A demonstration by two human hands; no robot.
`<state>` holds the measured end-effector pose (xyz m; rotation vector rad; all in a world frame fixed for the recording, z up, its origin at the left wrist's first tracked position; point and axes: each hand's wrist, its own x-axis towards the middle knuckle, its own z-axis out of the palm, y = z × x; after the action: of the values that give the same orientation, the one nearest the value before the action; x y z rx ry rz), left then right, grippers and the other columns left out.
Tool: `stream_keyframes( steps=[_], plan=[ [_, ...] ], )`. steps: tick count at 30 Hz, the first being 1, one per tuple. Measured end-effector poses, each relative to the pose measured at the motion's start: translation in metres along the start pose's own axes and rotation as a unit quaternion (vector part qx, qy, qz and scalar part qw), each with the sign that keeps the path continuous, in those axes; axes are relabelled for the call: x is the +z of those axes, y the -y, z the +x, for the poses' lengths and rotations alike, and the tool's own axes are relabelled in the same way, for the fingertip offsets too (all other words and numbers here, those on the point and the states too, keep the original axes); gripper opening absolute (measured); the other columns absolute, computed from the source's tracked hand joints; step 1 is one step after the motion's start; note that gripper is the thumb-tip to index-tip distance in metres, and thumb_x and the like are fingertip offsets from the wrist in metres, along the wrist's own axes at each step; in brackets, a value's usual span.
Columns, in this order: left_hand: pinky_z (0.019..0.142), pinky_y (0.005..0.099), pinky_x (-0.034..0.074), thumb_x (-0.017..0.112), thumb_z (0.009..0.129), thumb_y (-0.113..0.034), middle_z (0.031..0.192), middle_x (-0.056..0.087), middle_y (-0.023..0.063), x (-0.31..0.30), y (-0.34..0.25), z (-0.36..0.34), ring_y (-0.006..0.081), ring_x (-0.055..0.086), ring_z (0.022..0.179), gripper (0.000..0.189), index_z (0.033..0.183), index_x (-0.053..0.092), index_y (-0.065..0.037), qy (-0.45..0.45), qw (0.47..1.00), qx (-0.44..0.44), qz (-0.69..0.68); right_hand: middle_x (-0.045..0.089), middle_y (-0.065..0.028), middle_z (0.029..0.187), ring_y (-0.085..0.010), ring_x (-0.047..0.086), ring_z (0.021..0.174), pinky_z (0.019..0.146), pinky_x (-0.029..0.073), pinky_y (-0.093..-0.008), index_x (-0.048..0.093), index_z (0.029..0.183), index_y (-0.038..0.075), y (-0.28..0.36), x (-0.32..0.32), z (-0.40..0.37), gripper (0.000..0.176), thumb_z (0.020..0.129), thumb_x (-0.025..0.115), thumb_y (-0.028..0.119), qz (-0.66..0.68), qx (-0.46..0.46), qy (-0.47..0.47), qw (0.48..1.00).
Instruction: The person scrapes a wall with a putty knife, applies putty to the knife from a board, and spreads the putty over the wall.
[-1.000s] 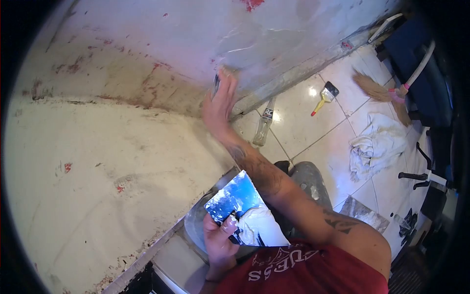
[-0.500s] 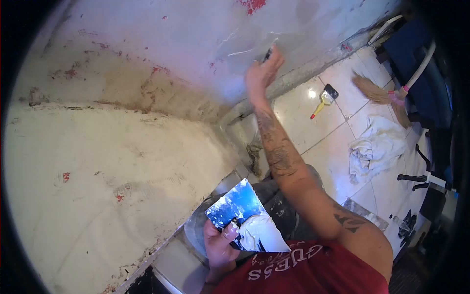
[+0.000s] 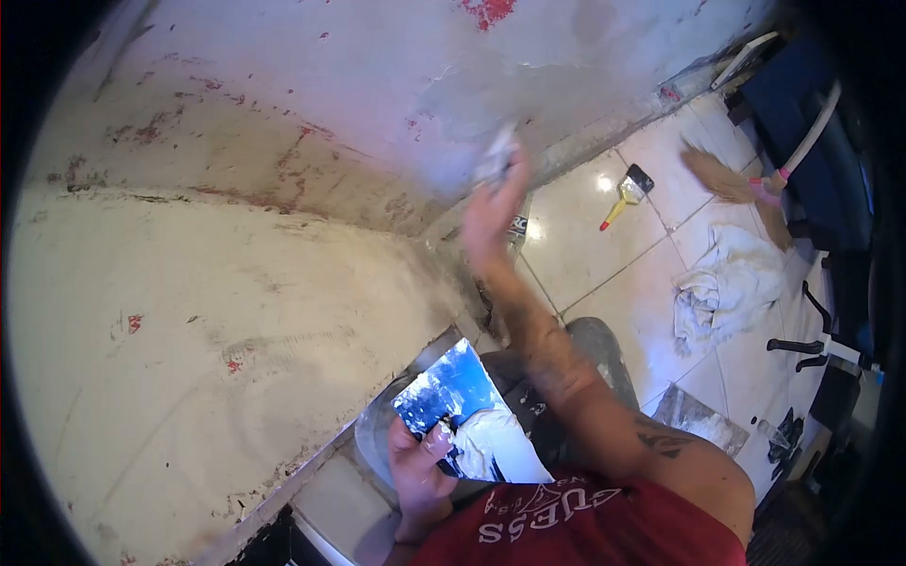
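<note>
My left hand (image 3: pixel 418 476) grips a flat blue plate (image 3: pixel 451 379) from its lower left, thumb on top. White putty (image 3: pixel 483 445) lies in a thick lump on the plate, with smears across the blue face. My right hand (image 3: pixel 493 206) is raised in front of the wall corner, fingers closed around a putty knife (image 3: pixel 497 156) whose pale blade is smeared by motion. Beyond it, the wall (image 3: pixel 406 57) carries a damp-looking grey patch (image 3: pixel 500 92) along with red paint marks.
A yellow-handled paint brush (image 3: pixel 626 196) lies on the tiled floor (image 3: pixel 604 274). Farther right are a broom (image 3: pixel 722 173), a crumpled white cloth (image 3: pixel 727 288) and a black-and-white stand base (image 3: pixel 816 347). At left, the cream surface (image 3: pixel 208 283) runs to a rough edge near my knees.
My right hand has drawn back from the wall, down and slightly left, and the knife's blade now shows. The plate in my left hand has barely shifted.
</note>
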<state>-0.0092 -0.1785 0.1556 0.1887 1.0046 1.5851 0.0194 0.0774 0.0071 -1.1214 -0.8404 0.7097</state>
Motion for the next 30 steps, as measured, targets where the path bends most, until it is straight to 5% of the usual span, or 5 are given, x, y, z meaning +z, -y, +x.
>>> stream_keyframes(
  steps=[7, 16, 22, 24, 30],
  plan=[
    [0.087, 0.0364, 0.048, 0.062, 0.080, -0.003, 0.107, 0.061, 0.0138, 0.006, -0.001, 0.001, 0.0232, 0.060, 0.096, 0.039, 0.116, 0.050, 0.005, 0.004, 1.000, -0.008, -0.001, 0.038, -0.0181, 0.124, -0.0356, 0.041, 0.117, 0.097, 0.035, -0.0422, 0.036, 0.126, 0.001, -0.059, -0.018, 0.133, 0.051, 0.077, 0.048, -0.004, -0.166, -0.009, -0.035, 0.986],
    [0.087, 0.0358, 0.047, 0.061, 0.081, -0.005, 0.108, 0.060, 0.0139, 0.005, -0.001, 0.001, 0.0231, 0.060, 0.097, 0.040, 0.117, 0.049, 0.005, 0.001, 1.000, -0.004, 0.015, 0.040, -0.0188, 0.109, -0.0351, 0.044, 0.103, 0.090, 0.034, -0.0428, 0.042, 0.122, 0.003, 0.031, 0.067, 0.023, 0.049, 0.075, 0.054, -0.002, -0.196, -0.087, -0.049, 0.976],
    [0.085, 0.0333, 0.047, 0.059, 0.081, -0.002, 0.106, 0.060, 0.0098, 0.004, -0.001, 0.005, 0.0189, 0.059, 0.096, 0.038, 0.117, 0.049, 0.003, 0.019, 1.000, -0.010, 0.011, 0.047, -0.0153, 0.114, -0.0328, 0.049, 0.105, 0.092, 0.041, -0.0433, 0.038, 0.129, 0.004, 0.047, 0.023, -0.042, 0.065, 0.067, 0.050, -0.011, 0.140, -0.031, 0.284, 0.948],
    [0.080, 0.0299, 0.048, 0.056, 0.082, 0.001, 0.101, 0.061, 0.0062, 0.003, -0.001, 0.004, 0.0141, 0.059, 0.091, 0.033, 0.115, 0.050, 0.001, 0.010, 1.000, -0.011, 0.005, 0.050, -0.0139, 0.116, -0.0280, 0.053, 0.106, 0.093, 0.044, -0.0412, 0.035, 0.133, 0.006, 0.102, -0.033, -0.027, 0.071, 0.066, 0.052, -0.012, 0.244, 0.354, 0.275, 0.860],
    [0.081, 0.0305, 0.049, 0.052, 0.086, 0.002, 0.102, 0.062, 0.0073, 0.005, -0.003, -0.003, 0.0150, 0.060, 0.091, 0.025, 0.111, 0.052, 0.002, 0.058, 0.998, 0.024, -0.010, 0.048, -0.0128, 0.120, -0.0261, 0.051, 0.111, 0.096, 0.041, -0.0393, 0.033, 0.134, 0.005, 0.194, -0.167, -0.003, 0.075, 0.064, 0.057, -0.009, 0.341, 0.229, 0.338, 0.847]
  ],
)
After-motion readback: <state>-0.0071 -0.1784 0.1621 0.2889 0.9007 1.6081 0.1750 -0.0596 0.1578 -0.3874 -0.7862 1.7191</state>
